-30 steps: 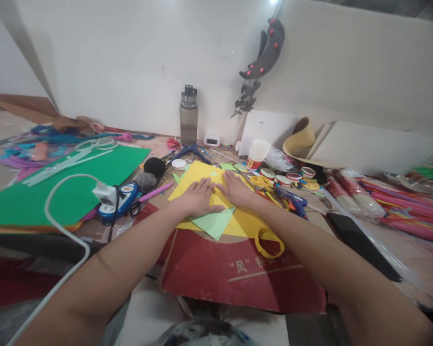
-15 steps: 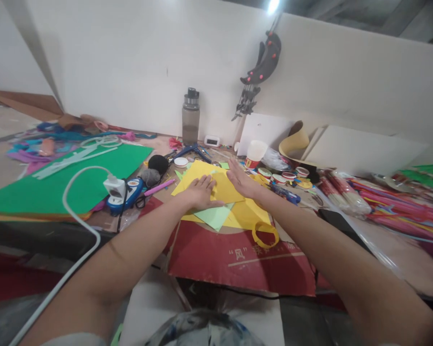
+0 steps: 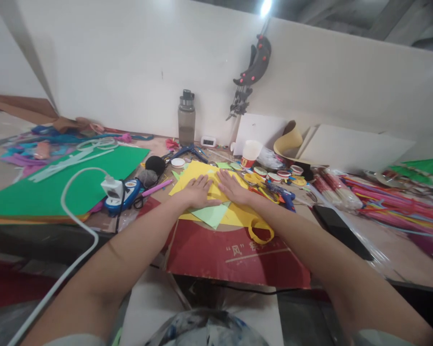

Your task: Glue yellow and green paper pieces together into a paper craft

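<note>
A craft workshop, surface (image 3: 389, 250) littered with coloured paper sheets (image 3: 68, 185), glue guns (image 3: 124, 194), tape rolls (image 3: 261, 171), bundled sticks (image 3: 337, 192), plain white wall behind

A cluttered table (image 3: 389, 250) carries green sheet (image 3: 57, 185), red cardboard (image 3: 238, 259), perhaps a phone (image 3: 341, 230).

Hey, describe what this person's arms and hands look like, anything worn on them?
Both arms are bare along all that shows, with no sleeves over the forearms. The left hand and right hand wear no gloves. No rings, watch or bracelets can be made out, though the fingers are too small in the picture to be certain.
</note>
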A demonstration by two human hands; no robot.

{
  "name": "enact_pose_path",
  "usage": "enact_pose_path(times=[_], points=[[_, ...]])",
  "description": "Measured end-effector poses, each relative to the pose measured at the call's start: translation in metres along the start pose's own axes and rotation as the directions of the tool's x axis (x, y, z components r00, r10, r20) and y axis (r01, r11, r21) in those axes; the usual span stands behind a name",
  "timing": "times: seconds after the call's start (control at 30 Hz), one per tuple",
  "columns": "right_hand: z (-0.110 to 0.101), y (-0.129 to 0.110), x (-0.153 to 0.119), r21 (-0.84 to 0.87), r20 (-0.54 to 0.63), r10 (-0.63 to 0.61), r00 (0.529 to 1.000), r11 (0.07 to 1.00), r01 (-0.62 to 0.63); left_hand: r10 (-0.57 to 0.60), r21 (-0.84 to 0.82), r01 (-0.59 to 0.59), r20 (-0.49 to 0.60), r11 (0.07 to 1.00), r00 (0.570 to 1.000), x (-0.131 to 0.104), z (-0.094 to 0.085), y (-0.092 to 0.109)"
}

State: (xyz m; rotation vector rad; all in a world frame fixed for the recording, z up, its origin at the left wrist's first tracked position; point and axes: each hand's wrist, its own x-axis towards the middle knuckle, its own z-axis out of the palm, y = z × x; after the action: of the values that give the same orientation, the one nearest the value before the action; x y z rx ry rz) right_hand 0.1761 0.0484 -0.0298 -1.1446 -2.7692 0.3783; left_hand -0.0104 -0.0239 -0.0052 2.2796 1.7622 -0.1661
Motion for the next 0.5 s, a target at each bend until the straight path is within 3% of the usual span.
enact_pose_path(times=[0.13, 0.3, 0.5], points=[[-0.003, -0.003, -0.001, -0.080, -0.116, -0.038, 0.993, 0.996, 0.028, -0.001, 0.011, 0.002, -0.016, 1.000, 1.000, 0.001, 0.001, 0.001], [0.010, -0.004, -0.004, -0.080, 0.041, -0.013, 0.999, 0.997, 0.017, -0.001, 0.027, 0.002, -0.045, 1.000, 0.999, 0.002, 0.004, -0.001], [-0.007, -0.018, -0.020, -0.020, -0.168, -0.130, 0.977, 0.991, 0.129, 0.086, -0.017, -0.090, -0.140, 0.996, 0.986, 0.006, -0.014, -0.017]])
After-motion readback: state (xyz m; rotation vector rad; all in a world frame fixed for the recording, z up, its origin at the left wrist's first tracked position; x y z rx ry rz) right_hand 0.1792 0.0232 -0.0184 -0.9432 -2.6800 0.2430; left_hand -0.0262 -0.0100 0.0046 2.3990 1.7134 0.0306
